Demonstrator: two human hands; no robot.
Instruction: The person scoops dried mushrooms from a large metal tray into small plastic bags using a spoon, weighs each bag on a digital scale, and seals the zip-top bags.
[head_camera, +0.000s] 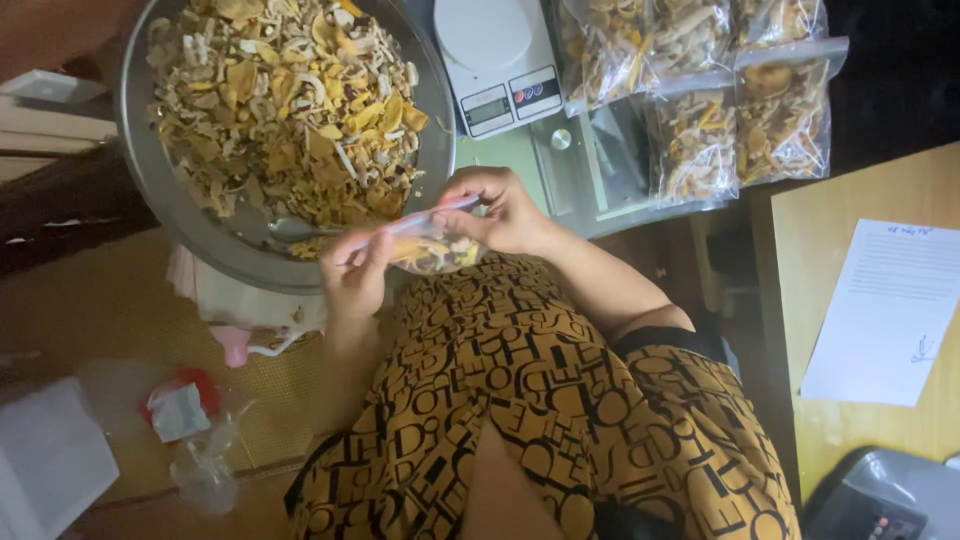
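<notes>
Place: small home packing spot, food bagged by hand; not a factory line.
Bulk stock: wide metal basin (150, 190) heaped with dried yellow and white slices (290, 100).
Weighing: white digital scale (497, 60) just beside the basin.
Packed goods: clear zip bags (740, 110) of the same mix, lying side by side past the scale.
Paperwork: wooden desk (850, 440) with a printed sheet (890, 310); grey device (880, 500) at its corner, kind unclear.
Floor: woven mat (100, 300) with loose plastic bags (205, 470) and scraps, domestic clutter.
Light: dim, indoor.
</notes>
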